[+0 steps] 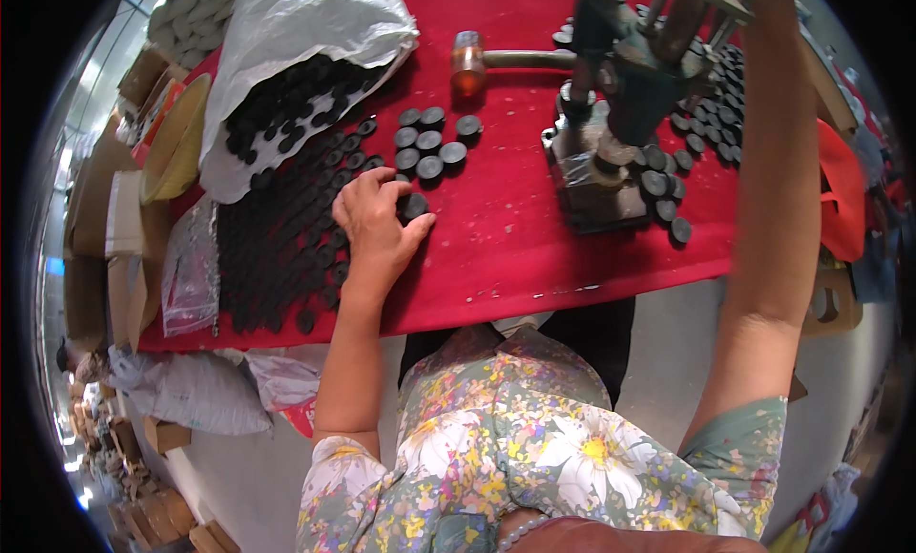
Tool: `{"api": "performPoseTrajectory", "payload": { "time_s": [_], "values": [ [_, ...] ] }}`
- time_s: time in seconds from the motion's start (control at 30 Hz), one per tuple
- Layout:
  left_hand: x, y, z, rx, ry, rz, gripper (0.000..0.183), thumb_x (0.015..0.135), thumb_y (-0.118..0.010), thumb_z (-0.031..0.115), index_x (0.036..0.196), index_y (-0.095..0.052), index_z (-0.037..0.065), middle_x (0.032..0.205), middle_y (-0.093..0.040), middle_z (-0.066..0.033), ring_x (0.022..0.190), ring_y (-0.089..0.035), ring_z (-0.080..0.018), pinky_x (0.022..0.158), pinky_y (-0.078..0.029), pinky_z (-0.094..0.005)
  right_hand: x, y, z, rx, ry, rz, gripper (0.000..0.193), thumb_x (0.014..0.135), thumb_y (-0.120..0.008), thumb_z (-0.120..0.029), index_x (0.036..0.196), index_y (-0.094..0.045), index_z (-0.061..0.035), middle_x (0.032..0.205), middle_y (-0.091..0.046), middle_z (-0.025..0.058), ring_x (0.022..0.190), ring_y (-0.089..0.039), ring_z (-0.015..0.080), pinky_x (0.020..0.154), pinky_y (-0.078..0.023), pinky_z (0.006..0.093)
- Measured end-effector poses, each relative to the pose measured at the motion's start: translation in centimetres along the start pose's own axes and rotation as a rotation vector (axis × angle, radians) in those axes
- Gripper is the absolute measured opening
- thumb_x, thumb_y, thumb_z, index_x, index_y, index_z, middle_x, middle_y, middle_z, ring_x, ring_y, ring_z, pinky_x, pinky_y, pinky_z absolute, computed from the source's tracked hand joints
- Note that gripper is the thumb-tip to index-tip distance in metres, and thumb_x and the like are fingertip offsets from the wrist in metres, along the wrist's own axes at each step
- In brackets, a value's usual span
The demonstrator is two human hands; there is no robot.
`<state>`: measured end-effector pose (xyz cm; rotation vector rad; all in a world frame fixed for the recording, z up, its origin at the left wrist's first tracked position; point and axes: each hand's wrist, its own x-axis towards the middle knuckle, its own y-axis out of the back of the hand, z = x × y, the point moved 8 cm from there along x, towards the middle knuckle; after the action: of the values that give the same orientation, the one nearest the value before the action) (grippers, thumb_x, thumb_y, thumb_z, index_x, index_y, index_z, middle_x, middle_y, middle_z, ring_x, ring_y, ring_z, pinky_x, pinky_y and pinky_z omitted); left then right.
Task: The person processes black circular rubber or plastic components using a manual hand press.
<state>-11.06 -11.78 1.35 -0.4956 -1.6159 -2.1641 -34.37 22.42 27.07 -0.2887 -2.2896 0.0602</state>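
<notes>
My left hand (pixel 377 214) is over the red cloth, its thumb and fingers curled round a small black round cap (pixel 413 207). Just beyond it sits a small group of grey-topped round caps (pixel 429 141). Left of the hand spreads a mass of loose black caps (pixel 277 238), running up to the mouth of a white sack (pixel 315 23) with more inside. A green and metal hand press (pixel 606 162) stands to the right. My right arm reaches up past it, and the right hand lies beyond the upper edge of the picture.
A mallet (pixel 469 62) lies behind the caps with its handle toward the press. More caps (pixel 711 124) crowd the table right of the press. A yellow basket (pixel 176 138) and cardboard boxes (pixel 124 238) stand at the left. Filled bags (pixel 196 391) rest on the floor.
</notes>
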Motion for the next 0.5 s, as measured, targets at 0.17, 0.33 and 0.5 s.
{"api": "performPoseTrajectory", "payload": {
  "time_s": [0.17, 0.33, 0.5],
  "values": [
    [0.4, 0.0, 1.8, 0.016, -0.104, -0.002, 0.035, 0.065, -0.084, 0.021, 0.093, -0.068, 0.005, 0.121, -0.061, -0.0113, 0.117, -0.053, -0.0320, 0.106, -0.031, -0.0492, -1.3, -1.0, -0.7, 0.101, -0.040, -0.017, 0.023, 0.093, -0.067, -0.030, 0.090, -0.067, -0.0067, 0.062, -0.051, -0.0023, 0.051, -0.047, 0.0080, 0.049, -0.038, 0.0249],
    [2.9, -1.5, 8.8, -0.418, -0.204, 0.007, 0.035, 0.068, -0.083, 0.025, 0.092, -0.067, 0.005, 0.113, -0.065, -0.0093, 0.111, -0.057, -0.0300, 0.101, -0.035, -0.0459, -0.6, -0.8, -0.5, 0.050, -0.017, -0.021, 0.023, 0.094, -0.068, -0.028, 0.097, -0.067, -0.0054, 0.065, -0.052, -0.0053, 0.052, -0.046, 0.0050, 0.048, -0.038, 0.0232],
    [6.1, -6.7, 15.2, -0.647, -0.225, 0.027, 0.035, 0.066, -0.085, 0.012, 0.094, -0.068, -0.001, 0.106, -0.066, -0.0121, 0.100, -0.065, -0.0303, 0.088, -0.047, -0.0402, -1.7, -1.2, -1.2, 0.096, -0.010, -0.002, 0.023, 0.093, -0.069, -0.027, 0.100, -0.067, -0.0047, 0.071, -0.055, -0.0050, 0.058, -0.048, 0.0048, 0.053, -0.039, 0.0221]
  ]
}}
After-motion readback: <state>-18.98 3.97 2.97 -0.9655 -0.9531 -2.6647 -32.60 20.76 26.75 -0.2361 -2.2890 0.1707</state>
